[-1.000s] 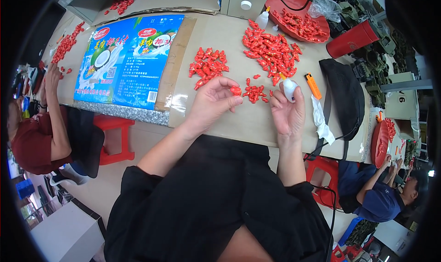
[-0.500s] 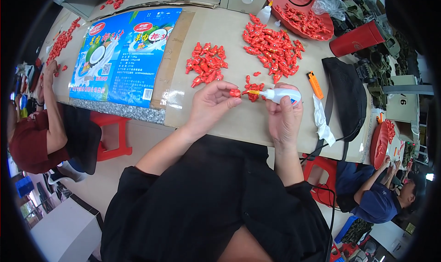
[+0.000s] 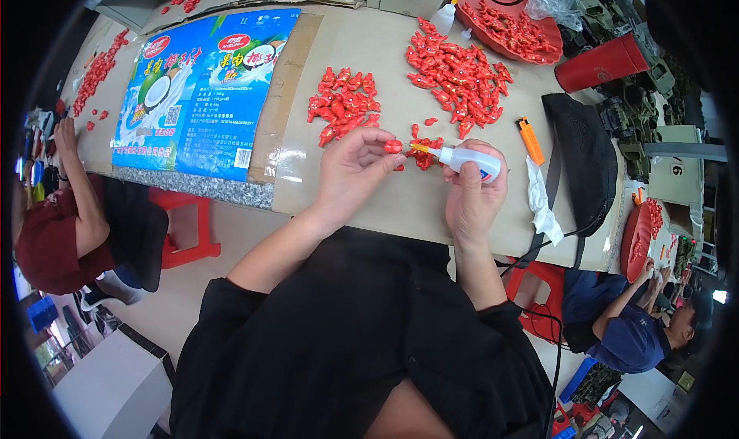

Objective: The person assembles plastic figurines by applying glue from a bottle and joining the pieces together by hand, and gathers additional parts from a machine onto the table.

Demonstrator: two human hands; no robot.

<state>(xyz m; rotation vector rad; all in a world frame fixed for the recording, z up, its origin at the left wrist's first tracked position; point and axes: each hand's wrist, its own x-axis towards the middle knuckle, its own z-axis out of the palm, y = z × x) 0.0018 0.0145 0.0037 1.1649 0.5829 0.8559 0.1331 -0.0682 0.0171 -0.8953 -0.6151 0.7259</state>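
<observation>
Between the thumb and fingers of my left hand [image 3: 356, 170] is a small red plastic piece [image 3: 393, 146]. My right hand [image 3: 478, 189] grips a white squeeze glue bottle [image 3: 469, 160], laid over on its side with the yellow tip pointing left at the piece. A small gap shows between tip and piece. Just behind the tip lies a little cluster of red pieces [image 3: 424, 156]. Farther back are two heaps of small red figures, a smaller left one [image 3: 343, 104] and a larger right one [image 3: 456, 77].
A red tray [image 3: 531, 43] of red pieces and a second white bottle [image 3: 443, 18] stand at the back. To the right lie a red tumbler [image 3: 600, 63], an orange cutter [image 3: 530, 140], white tissue [image 3: 543, 204] and a black bag [image 3: 579, 162]. Blue printed cardboard [image 3: 204, 93] covers the left. Co-workers sit either side.
The bottle has tilted more, its base dropping, and its tip has drawn slightly away from the red piece. My left hand still pinches the piece, a little higher.
</observation>
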